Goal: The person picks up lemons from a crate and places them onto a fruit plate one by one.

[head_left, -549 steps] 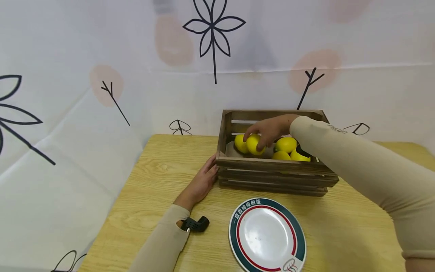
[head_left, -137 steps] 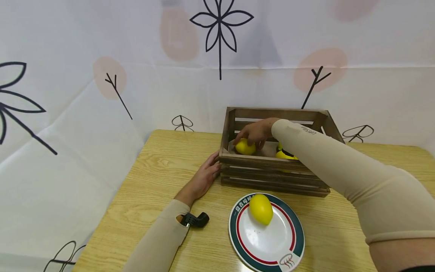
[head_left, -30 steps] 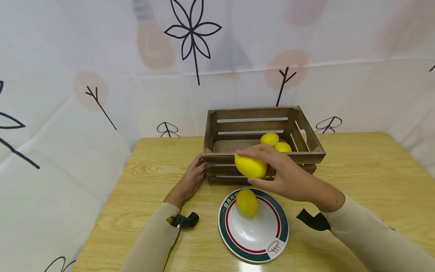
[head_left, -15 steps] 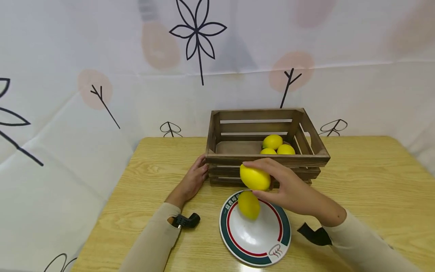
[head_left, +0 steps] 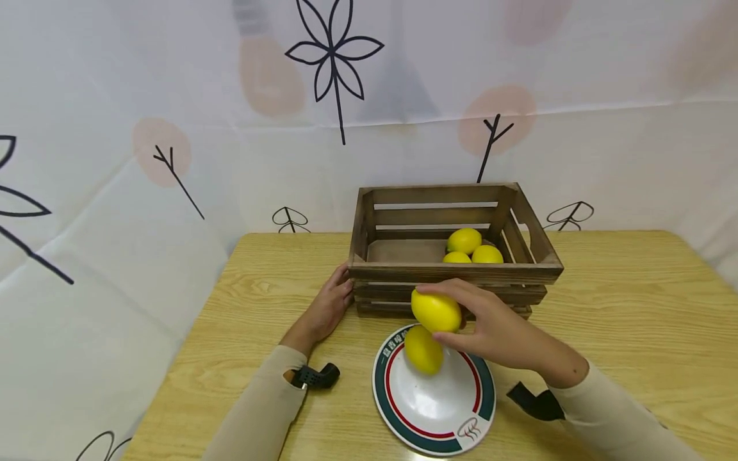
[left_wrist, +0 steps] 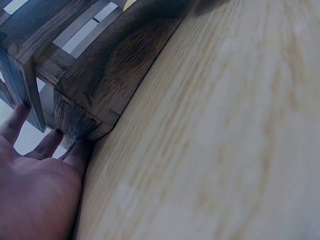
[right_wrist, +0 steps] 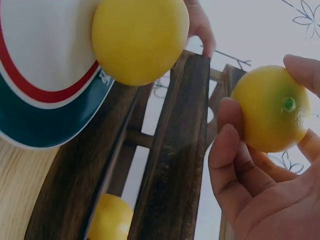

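My right hand grips a yellow lemon between thumb and fingers, just above the back of the plate. In the right wrist view the green stem end of that held lemon shows. A second lemon lies on the white plate, which has a green rim and a red ring. My left hand rests against the left end of the slatted wooden crate. The left wrist view shows its fingers touching the crate's corner. Inside the crate, at the right, sit 3 lemons.
The wooden table carries the crate at the back, with the plate in front of it. A white cloth with line-drawn flowers hangs behind. Black straps are on both wrists.
Over the last second my right hand has lowered the lemon from the crate's front edge toward the plate. Earlier, the plate was bare, then held one lemon. The left hand stays at the crate.
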Motion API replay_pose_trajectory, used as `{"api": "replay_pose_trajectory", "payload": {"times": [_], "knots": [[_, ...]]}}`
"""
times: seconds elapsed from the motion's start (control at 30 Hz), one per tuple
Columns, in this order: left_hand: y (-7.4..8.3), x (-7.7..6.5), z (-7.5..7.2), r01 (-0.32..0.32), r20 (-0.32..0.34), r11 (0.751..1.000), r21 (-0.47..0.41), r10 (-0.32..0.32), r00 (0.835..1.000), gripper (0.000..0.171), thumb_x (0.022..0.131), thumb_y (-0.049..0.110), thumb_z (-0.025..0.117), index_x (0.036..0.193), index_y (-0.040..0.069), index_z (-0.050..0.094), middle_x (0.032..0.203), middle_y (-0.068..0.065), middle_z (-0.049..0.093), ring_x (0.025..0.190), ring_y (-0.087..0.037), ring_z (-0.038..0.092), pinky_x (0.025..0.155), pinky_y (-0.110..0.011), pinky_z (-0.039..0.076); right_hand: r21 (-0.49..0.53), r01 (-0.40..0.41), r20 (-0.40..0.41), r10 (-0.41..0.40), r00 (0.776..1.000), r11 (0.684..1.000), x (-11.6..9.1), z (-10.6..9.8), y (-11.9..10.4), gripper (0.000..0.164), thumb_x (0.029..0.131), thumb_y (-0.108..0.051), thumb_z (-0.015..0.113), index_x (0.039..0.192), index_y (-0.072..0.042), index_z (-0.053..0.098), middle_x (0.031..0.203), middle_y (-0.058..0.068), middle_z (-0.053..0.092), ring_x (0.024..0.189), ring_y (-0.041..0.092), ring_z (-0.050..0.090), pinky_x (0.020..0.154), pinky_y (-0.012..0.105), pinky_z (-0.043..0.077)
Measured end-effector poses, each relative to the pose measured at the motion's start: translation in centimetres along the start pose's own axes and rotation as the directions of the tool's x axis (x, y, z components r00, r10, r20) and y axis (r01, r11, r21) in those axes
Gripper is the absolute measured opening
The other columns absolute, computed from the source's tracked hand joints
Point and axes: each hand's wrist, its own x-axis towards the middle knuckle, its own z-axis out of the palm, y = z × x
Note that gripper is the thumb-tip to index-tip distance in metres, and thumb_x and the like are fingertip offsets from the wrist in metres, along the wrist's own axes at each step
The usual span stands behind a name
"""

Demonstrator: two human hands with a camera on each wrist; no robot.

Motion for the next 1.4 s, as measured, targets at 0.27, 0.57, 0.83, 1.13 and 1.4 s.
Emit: {"api": "replay_pose_trajectory", "payload": {"times": [0.27,0.57,0.83,1.13,1.4], "knots": [[-0.1,-0.1,0.0,0.012,-0.007,1.0,0.002,-0.012,1.0,0.059,0.105,0.018,0.034,0.159,0.011,0.014,0.165,-0.016,0.013,0.148,-0.028,0.02,0.111,-0.017,0.031,-0.012,0.02,0.027,-0.019,0.999,1.0,-0.2,-0.2,1.3,0.063,0.085,-0.028,0.081,0.142,-0.028,0.054,0.136,-0.003,0.058,0.112,0.012,0.058,0.091,0.032,0.056],[0.0,0.1,0.0,0.02,-0.023,1.0,-0.02,-0.02,1.0,0.06,0.104,0.014,0.033,0.159,0.007,0.011,0.164,-0.019,0.01,0.148,-0.032,0.017,0.125,-0.048,0.009,-0.002,-0.04,0.135,0.04,0.99,0.999,-0.4,-0.3,2.4,0.057,0.088,-0.036,0.077,0.14,-0.026,0.055,0.131,-0.003,0.061,0.111,0.015,0.057,0.095,0.038,0.054],[-0.1,0.0,-0.1,0.024,-0.019,0.999,-0.029,-0.025,1.0,0.06,0.104,0.014,0.033,0.16,0.008,0.009,0.165,-0.019,0.007,0.151,-0.034,0.013,0.126,-0.049,0.006,0.005,-0.038,0.2,0.036,0.979,0.999,-0.4,-0.4,3.1,0.057,0.091,-0.04,0.073,0.141,-0.023,0.054,0.136,0.0,0.06,0.115,0.02,0.057,0.097,0.04,0.052],[0.0,-0.1,0.0,0.027,-0.017,1.0,-0.012,-0.027,0.999,0.062,0.104,0.018,0.035,0.16,0.011,0.01,0.166,-0.017,0.008,0.151,-0.033,0.014,0.125,-0.049,0.007,0.024,-0.033,0.231,0.026,0.973,0.999,-0.4,0.1,3.7,0.056,0.092,-0.039,0.071,0.142,-0.022,0.053,0.137,0.001,0.058,0.116,0.018,0.056,0.097,0.037,0.05],[-0.2,0.0,-0.1,0.02,-0.014,1.0,-0.013,-0.02,1.0,0.063,0.103,0.018,0.035,0.16,0.01,0.009,0.165,-0.018,0.008,0.151,-0.033,0.013,0.126,-0.049,0.006,0.027,-0.063,0.281,0.052,0.958,0.998,-0.5,0.5,3.8,0.056,0.092,-0.038,0.071,0.143,-0.024,0.052,0.14,0.002,0.057,0.119,0.02,0.056,0.098,0.038,0.051]]}}
